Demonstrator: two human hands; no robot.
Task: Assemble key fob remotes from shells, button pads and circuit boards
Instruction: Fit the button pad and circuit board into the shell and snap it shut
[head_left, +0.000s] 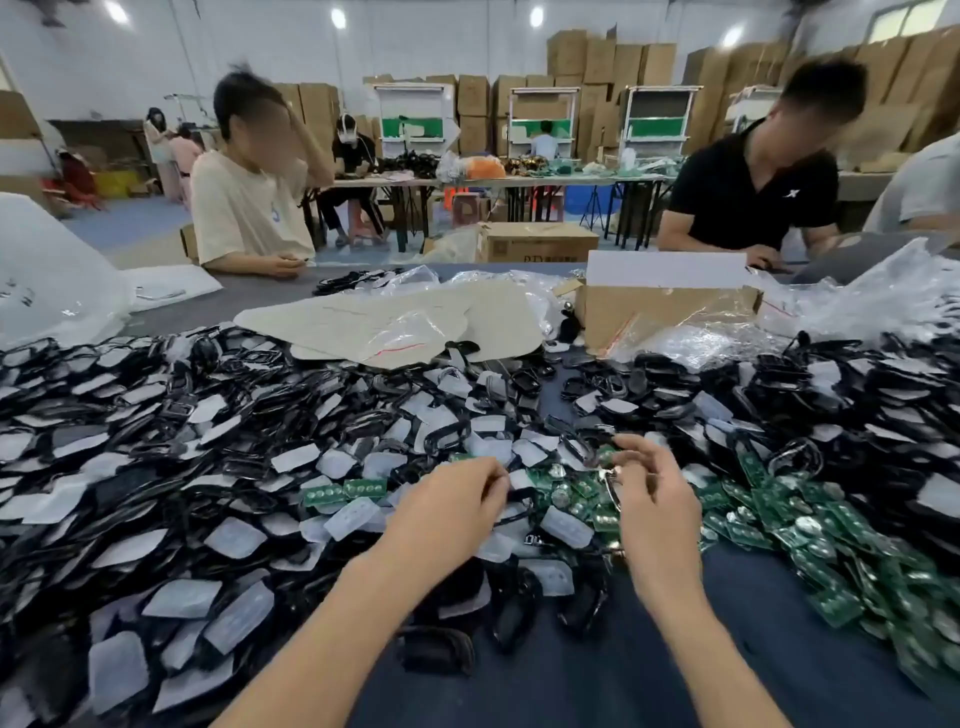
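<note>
Right hand (655, 496): fingers curled, thumb and fingertips pinching a shiny-rimmed shell (611, 486) at its inner side, held just above the heap. Detail of the piece is blurred.

Left hand (448, 501): fingers curled, tips pointing toward the right hand, the two well apart. Cannot tell whether it holds anything.

Between the two hands lie green circuit boards (563, 491) mixed with cloudy white button pads (566, 526). A larger spread of circuit boards runs out to the right of the right hand. To the left of the left hand and beyond it, black shells (171, 410) and more pads are heaped thick. The blue-grey bench (571, 680) shows bare below the wrists.

Beyond both hands: a cardboard box (665, 309) and clear plastic bags (857, 306).
</note>
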